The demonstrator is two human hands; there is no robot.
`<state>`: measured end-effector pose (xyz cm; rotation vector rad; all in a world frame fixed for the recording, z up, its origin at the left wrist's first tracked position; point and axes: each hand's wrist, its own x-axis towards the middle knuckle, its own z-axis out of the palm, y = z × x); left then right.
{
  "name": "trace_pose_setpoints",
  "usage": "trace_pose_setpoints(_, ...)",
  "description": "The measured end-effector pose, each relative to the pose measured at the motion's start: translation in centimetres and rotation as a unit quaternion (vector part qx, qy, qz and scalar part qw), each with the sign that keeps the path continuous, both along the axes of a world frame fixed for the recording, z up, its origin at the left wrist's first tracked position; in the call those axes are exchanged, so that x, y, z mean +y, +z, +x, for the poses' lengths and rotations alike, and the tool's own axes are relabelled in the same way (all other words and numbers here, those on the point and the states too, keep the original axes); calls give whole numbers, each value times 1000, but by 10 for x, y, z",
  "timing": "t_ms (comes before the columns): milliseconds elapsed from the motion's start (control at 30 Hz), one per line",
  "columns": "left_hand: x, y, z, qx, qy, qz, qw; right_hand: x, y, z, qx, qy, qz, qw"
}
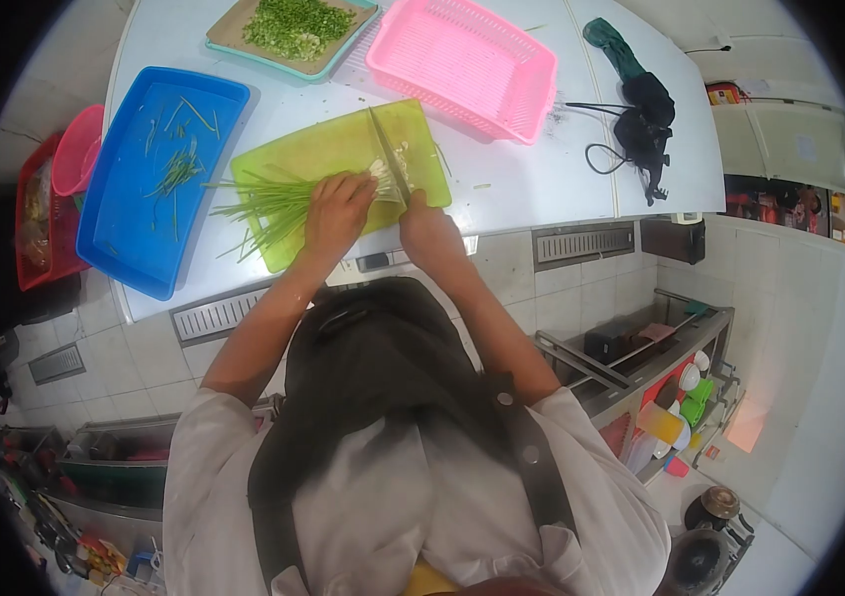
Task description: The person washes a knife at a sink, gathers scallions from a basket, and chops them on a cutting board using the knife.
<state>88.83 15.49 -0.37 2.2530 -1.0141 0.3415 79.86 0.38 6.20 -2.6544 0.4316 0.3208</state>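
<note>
Stems [281, 202], perhaps scallions, under left hand [337, 211]; blue tray [127, 233], pink basket [447, 62] nearby.

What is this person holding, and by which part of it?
The right grip holds a knife by its handle end, mostly hidden; the left grip holds green stalks near their pale ends.

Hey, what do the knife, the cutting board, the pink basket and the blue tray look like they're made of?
Knife: probably steel; thin grey blade, handle hidden.
Board: likely plastic; even lime-green colour, no wood grain.
Basket: plastic, seemingly moulded; regular slots.
Tray: likely smooth plastic; uniform blue.
</note>
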Motion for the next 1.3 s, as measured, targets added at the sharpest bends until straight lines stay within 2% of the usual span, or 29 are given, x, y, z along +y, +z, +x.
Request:
trace_pose_setpoints(133, 1, -1, 1, 3, -3, -9, 1000, -2, 31, -17, 14, 54, -8, 998)
trace_pose_setpoints(167, 1, -1, 1, 2, -2, -13, 1000, 0, 31, -21, 25, 33, 9, 999)
trace_pose_setpoints(233, 1, -1, 2, 7, -5, -16, 1000, 6, 25, -25, 47, -6, 44, 998)
trace_pose_setpoints(367, 2, -1, 3, 7, -9, -29, 1000, 8, -24, -23, 17, -2, 0, 1000)
trace_pose_setpoints(467, 2, 1, 3, 14, -14, -29, 999, 5, -24, -11, -8, 2, -6, 1000)
trace_pose_setpoints(667, 0, -6, 2, -6, -8, -32, 999, -2, 47, -5, -1, 37, 15, 999)
trace_pose_setpoints(967, 3, -1, 1, 11, -7, -33, 999, 7, 66, -12, 77, 14, 39, 996)
trace_pose_setpoints(1067, 3, -3, 1, 10, -11, -26, 1000, 8, 38, -24, 33, 42, 12, 999)
trace_pose_setpoints(1167, 2, -2, 1, 8, -6, -33, 999, 13, -4, -29, 7, -10, 40, 999)
trace_pose_setpoints(1300, 4, -3, 3, 2, -9, -34, 999, 7, -31, -1, -18, 2, 3, 1000)
